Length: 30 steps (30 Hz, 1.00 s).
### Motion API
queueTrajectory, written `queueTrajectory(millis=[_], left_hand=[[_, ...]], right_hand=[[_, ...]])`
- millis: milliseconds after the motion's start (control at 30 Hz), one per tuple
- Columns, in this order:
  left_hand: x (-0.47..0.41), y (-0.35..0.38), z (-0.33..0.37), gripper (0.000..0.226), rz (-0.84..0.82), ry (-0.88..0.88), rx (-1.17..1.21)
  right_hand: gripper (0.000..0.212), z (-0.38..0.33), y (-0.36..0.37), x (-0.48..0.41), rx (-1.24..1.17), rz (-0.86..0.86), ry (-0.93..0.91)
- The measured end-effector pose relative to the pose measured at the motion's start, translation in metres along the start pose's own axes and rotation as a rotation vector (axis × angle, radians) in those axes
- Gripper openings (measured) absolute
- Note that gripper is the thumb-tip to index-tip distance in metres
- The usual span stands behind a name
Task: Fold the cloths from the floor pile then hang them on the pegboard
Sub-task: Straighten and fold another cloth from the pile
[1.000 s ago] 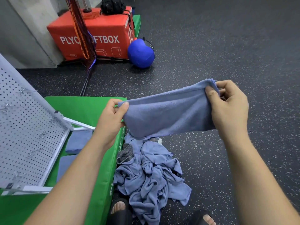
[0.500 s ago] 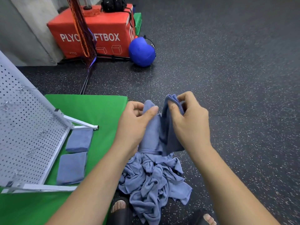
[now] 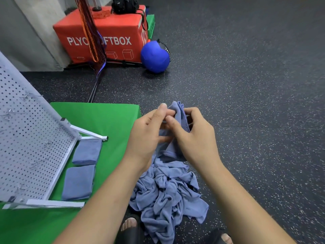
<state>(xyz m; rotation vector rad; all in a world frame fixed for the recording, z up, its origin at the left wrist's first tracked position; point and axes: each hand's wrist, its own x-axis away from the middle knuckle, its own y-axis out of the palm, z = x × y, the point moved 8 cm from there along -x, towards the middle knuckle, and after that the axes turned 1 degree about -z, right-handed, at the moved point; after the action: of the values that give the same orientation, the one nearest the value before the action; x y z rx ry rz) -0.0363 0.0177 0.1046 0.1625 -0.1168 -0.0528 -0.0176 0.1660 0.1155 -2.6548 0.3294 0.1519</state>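
The task is early on. Both hands work one blue cloth point(image 3: 178, 111) in the air above the pile point(image 3: 167, 191). The left hand point(image 3: 147, 132) pinches its upper edge between thumb and fingers, and the right hand point(image 3: 197, 140) has its fingers curled round the doubled fabric just beside it, so the two hands are close together and both clamped on the same cloth. The cloth hangs bunched and narrow between them, its hemmed lower edge dangling just above the pile. It looks part-folded rather than finished, though how many layers it has cannot be told. Two folded cloths point(image 3: 87, 152) lie flat on the green mat point(image 3: 109, 117), one next to the other, at the foot of the tilted pegboard point(image 3: 31, 138). The hooks point(image 3: 39, 162) that show are bare, so by the look of it nothing has been hung yet. The pile on the floor point(image 3: 246, 103) beside the mat is a sizeable tangle, likely several cloths. What remains, then, is finishing this fold, folding the rest of the pile, and all of the hanging.
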Motion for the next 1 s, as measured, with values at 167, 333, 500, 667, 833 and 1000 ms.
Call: queueTrajectory(millis=[167,333,500,667,833,1000], left_hand=[[-0.001,-0.008,0.006,0.027,-0.054,0.061,-0.058],[-0.013,-0.054,-0.006,0.019,0.121,0.102,-0.235],[-0.016,-0.048,-0.043,0.065,-0.116,-0.276,0.051],[-0.018,-0.04,-0.028,0.049,-0.181,-0.258,0.287],[-0.022,-0.046,-0.017,0.048,-0.084,-0.159,0.296],[-0.023,-0.054,-0.005,0.034,0.019,-0.038,0.264]], right_hand=[[0.042,0.006,0.0,-0.007,-0.04,-0.09,0.019],[0.037,0.006,-0.004,-0.017,-0.209,-0.132,0.02],[0.034,-0.002,0.001,-0.026,-0.62,-0.193,0.072],[0.034,0.005,0.005,-0.029,-0.646,-0.135,0.139],[0.061,0.014,0.025,-0.012,-0.532,-0.35,0.23],[0.098,0.016,0.021,-0.014,-0.459,-0.398,0.207]])
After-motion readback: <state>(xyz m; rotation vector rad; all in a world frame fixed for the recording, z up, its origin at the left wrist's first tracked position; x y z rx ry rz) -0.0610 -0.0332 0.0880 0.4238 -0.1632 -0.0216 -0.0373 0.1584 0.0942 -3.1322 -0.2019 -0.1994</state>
